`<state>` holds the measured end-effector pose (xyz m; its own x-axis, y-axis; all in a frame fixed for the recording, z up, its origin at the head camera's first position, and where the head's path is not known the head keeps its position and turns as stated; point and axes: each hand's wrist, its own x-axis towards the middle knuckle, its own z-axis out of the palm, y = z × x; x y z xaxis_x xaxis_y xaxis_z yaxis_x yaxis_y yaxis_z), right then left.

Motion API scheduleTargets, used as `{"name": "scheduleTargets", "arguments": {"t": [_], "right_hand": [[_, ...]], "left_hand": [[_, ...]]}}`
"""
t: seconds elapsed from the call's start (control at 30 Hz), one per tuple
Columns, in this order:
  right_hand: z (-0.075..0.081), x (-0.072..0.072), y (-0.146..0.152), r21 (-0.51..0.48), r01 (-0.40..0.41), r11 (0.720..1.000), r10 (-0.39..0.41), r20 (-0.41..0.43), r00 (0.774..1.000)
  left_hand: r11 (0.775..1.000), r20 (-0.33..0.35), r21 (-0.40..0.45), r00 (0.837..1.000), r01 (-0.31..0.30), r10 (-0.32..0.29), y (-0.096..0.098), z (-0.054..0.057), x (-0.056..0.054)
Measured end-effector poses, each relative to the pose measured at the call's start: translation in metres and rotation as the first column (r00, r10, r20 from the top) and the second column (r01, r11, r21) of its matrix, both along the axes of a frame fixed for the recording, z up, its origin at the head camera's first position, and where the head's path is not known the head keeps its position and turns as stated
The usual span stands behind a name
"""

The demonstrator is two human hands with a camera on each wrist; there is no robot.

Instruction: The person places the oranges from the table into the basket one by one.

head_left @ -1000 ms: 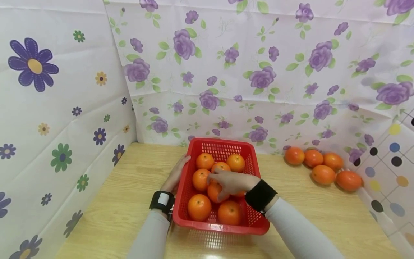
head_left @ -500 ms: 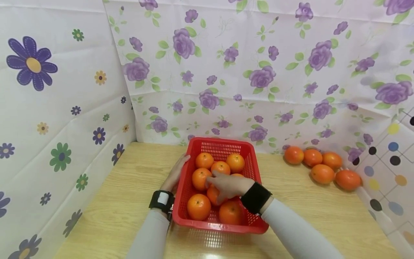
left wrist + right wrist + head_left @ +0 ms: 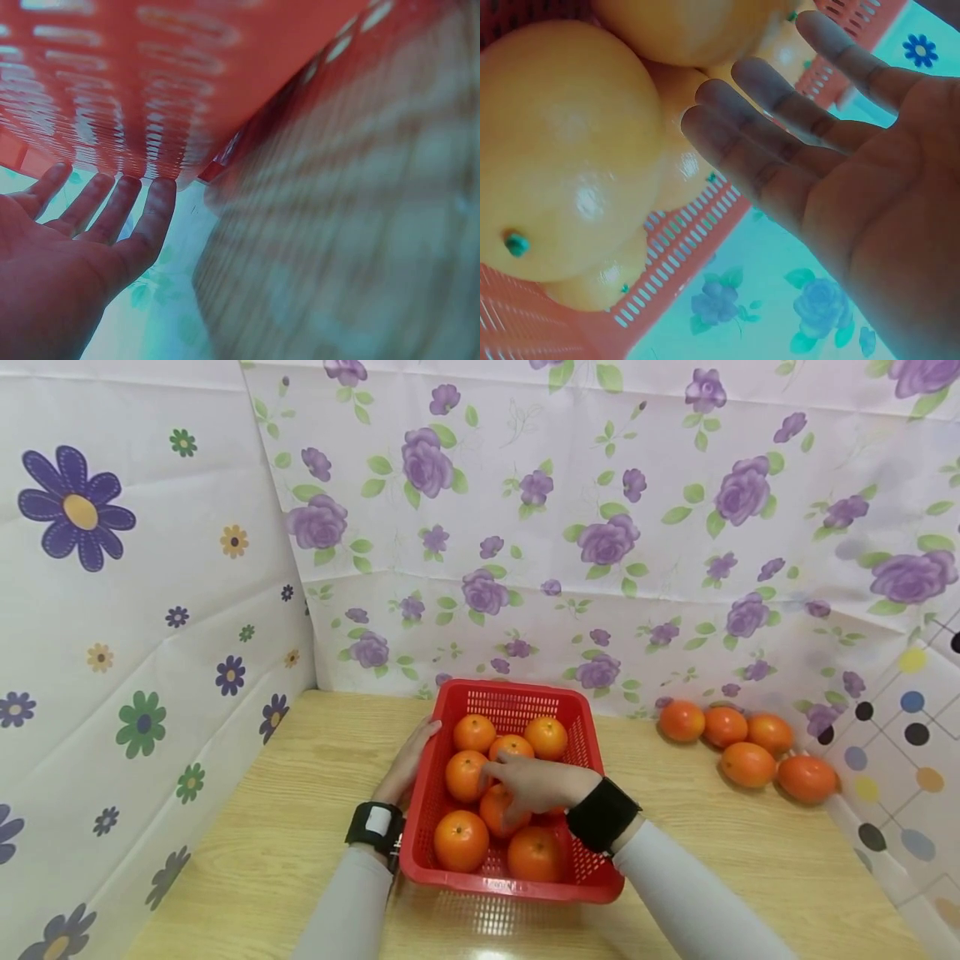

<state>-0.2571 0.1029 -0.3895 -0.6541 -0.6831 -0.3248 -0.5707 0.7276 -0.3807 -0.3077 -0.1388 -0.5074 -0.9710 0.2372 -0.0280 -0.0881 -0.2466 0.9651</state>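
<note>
A red plastic basket (image 3: 426, 814) with slotted walls holds several oranges. My left hand (image 3: 408, 764) lies along the basket's left side. In the left wrist view its fingers (image 3: 154, 214) stretch out, fingertips right at the slotted wall. My right hand (image 3: 543, 783) reaches over the basket's right wall, spread above the middle oranges. Under its thumb is one orange (image 3: 492, 810); its fingertips overlap another orange (image 3: 465, 777). In the right wrist view the fingers (image 3: 780, 180) are loosely extended beside a large orange (image 3: 562, 150), and nothing is gripped.
Several orange-red fruits (image 3: 750, 765) lie in a group on the wooden table (image 3: 300, 827) at the back right. A flowered cloth (image 3: 555, 527) hangs behind, and patterned sheets stand at left and right. Two oranges (image 3: 461, 841) sit at the basket's near end.
My right hand dips slightly left and toward me, then shifts back to the right. The near right orange is nudged a little. My left hand and the basket stay nearly still.
</note>
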Motion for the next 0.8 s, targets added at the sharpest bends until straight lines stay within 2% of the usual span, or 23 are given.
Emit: {"name": "scheduleTargets", "arguments": {"t": [0.2,0.47,0.8], "right_hand": [[0.010,-0.003,0.006,-0.020,0.014,1.000,-0.014,-0.007,1.000],[0.022,-0.007,0.016,-0.104,0.031,0.994,-0.032,-0.008,0.999],[0.039,-0.008,0.039,-0.223,0.029,0.974,-0.059,-0.127,0.990]], "left_hand": [[1.000,-0.011,-0.017,1.000,-0.007,0.007,0.000,-0.001,-0.001],[1.000,-0.011,-0.027,1.000,-0.002,0.002,-0.001,0.000,-0.001],[1.000,-0.029,-0.022,1.000,-0.011,0.011,0.000,0.001,-0.001]]}}
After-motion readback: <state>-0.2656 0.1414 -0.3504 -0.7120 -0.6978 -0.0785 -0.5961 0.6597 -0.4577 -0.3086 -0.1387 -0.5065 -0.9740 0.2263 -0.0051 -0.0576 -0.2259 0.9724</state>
